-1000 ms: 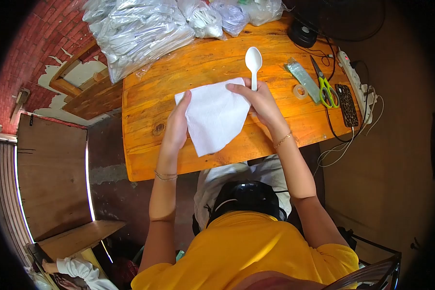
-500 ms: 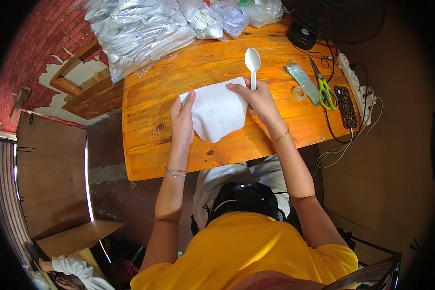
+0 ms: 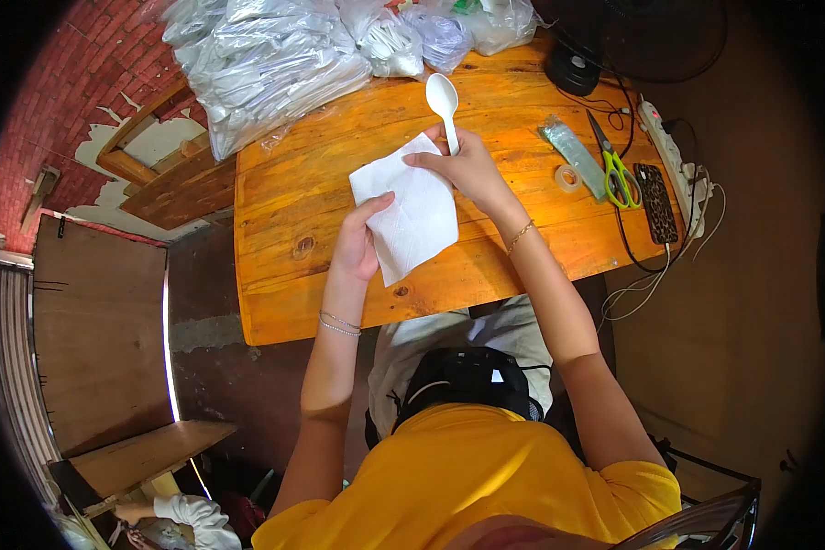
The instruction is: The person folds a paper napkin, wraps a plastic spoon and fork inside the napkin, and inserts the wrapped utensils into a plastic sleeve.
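A white paper napkin (image 3: 412, 220) is held between my two hands above the wooden table (image 3: 284, 220). My left hand (image 3: 362, 240) grips its lower left side, thumb on top and fingers underneath. At the upper right edge, my right hand (image 3: 467, 170) pinches the napkin with its thumb on the face. That same hand also holds a white plastic spoon (image 3: 443, 99), whose bowl points up and away from me. Part of the spoon's handle is hidden behind the fingers.
Clear plastic bags of white items (image 3: 275, 73) are piled along the back left. To the right lie a tape roll (image 3: 568, 178), a clear plastic packet (image 3: 577, 158), green-handled scissors (image 3: 619, 174), a leopard-print phone (image 3: 655, 203) and a power strip (image 3: 674, 156). Another person's sleeve (image 3: 197, 518) shows at lower left.
The napkin has turned and tilted, with its right side shifted left. My right hand and the spoon have moved left and slightly away; my left hand has moved right and closer to me.
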The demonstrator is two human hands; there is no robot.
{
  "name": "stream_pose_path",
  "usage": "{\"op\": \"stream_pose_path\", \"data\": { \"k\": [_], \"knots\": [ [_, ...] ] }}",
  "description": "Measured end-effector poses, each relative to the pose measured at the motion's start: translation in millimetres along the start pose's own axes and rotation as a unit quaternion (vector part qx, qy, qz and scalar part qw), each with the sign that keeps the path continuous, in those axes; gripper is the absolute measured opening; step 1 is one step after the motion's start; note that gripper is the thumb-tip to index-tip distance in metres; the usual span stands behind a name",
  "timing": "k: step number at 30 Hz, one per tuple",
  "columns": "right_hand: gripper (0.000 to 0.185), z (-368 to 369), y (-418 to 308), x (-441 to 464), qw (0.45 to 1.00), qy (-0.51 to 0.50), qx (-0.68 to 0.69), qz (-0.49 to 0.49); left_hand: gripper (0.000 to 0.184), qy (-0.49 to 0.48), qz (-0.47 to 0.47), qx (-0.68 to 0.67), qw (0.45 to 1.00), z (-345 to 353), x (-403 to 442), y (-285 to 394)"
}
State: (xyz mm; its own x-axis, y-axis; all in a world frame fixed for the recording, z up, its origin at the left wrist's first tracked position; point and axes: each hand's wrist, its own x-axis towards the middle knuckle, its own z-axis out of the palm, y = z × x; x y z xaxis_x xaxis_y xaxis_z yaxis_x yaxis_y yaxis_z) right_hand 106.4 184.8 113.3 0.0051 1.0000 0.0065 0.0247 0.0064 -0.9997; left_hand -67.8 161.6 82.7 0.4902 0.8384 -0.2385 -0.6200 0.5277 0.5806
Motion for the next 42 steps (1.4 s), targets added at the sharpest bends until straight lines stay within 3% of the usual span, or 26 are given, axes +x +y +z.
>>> {"op": "stream_pose_path", "data": {
  "k": [2,5,8,11,15,19,23,28,31,34,42],
  "knots": [
    [0.018,-0.5,2.1,1.3,1.000,0.016,-0.023,-0.011,0.035,0.003,0.007,-0.019,1.000,1.5,-1.1,1.3],
    [0.017,-17.3,9.5,6.7,0.996,0.066,0.006,0.059,0.034,0.021,0.037,-0.017,0.999,5.7,-3.4,1.7],
    [0.020,-24.0,-12.5,-24.3,0.995,0.087,0.012,-0.040,0.037,0.038,0.044,-0.017,0.998,2.3,-2.7,1.6],
    [0.022,-14.3,-33.1,-56.2,0.988,0.064,0.105,-0.097,0.037,0.026,0.042,-0.033,0.998,12.0,-7.3,2.7],
    [0.019,1.4,-22.4,-77.0,0.989,0.054,0.124,-0.062,0.039,0.021,0.062,-0.032,0.997,23.6,-14.4,2.5],
    [0.015,4.7,-3.8,-79.4,0.991,0.053,0.117,0.049,0.045,0.030,0.076,-0.035,0.996,19.6,-18.2,-1.0],
    [0.019,7.8,1.6,-83.0,0.986,0.052,0.151,0.048,0.049,0.056,0.098,-0.040,0.993,21.5,-24.1,-2.1],
    [0.034,15.9,-6.5,-86.7,0.979,0.073,0.187,0.044,0.056,0.014,0.115,-0.053,0.992,16.7,-26.4,-3.6],
    [0.036,14.2,-4.2,-86.1,0.972,0.028,0.224,0.062,0.059,0.012,0.107,-0.048,0.993,11.6,-26.2,-5.1],
    [0.034,9.8,-1.3,-86.8,0.969,0.003,0.233,0.077,0.059,0.017,0.105,-0.043,0.993,9.6,-25.1,-5.6],
    [0.025,15.0,10.3,-90.3,0.989,0.069,0.133,-0.009,0.059,0.022,0.115,-0.039,0.992,12.5,-27.4,-7.4]
  ]
}}
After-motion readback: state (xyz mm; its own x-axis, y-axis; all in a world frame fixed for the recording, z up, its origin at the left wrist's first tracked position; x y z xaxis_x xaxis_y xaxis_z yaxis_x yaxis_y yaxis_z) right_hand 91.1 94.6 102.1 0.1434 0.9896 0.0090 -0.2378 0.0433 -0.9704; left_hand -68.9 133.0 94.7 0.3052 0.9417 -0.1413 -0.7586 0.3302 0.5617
